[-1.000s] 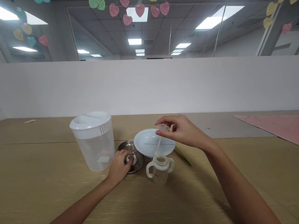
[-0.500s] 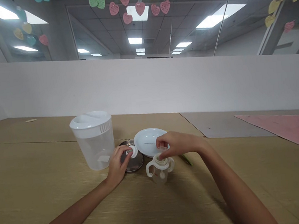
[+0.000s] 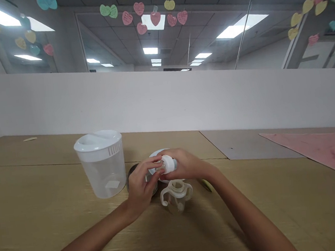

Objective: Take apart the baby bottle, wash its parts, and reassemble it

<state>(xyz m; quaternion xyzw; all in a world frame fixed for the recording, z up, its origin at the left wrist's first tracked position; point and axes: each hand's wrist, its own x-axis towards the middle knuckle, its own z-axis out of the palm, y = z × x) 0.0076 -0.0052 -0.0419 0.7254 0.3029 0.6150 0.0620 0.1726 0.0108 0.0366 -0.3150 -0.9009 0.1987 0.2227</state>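
Note:
My left hand point(image 3: 142, 182) pinches the left end of a small white cap-like piece point(image 3: 168, 164). From the other side my right hand point(image 3: 186, 164) has its fingers round the same white piece, over the white plate point(image 3: 155, 153). Just below and in front, a clear cup with two handles point(image 3: 177, 194) stands upright on the table, its top open, touched by neither hand. Behind my left hand is a round dark metal dish point(image 3: 130, 176), largely hidden. The plate is mostly covered by my hands.
A translucent bucket with a white lid point(image 3: 101, 164) stands left of the dish. Right of the cup lies a thin green item point(image 3: 206, 185). A pink cloth point(image 3: 316, 145) covers the right side of the brown table point(image 3: 60, 220), and a white wall rises behind.
My left hand has moved right with the white piece. My right hand has left the cup's mouth, moved up and left, and taken hold of the white piece too. The view has shifted slightly.

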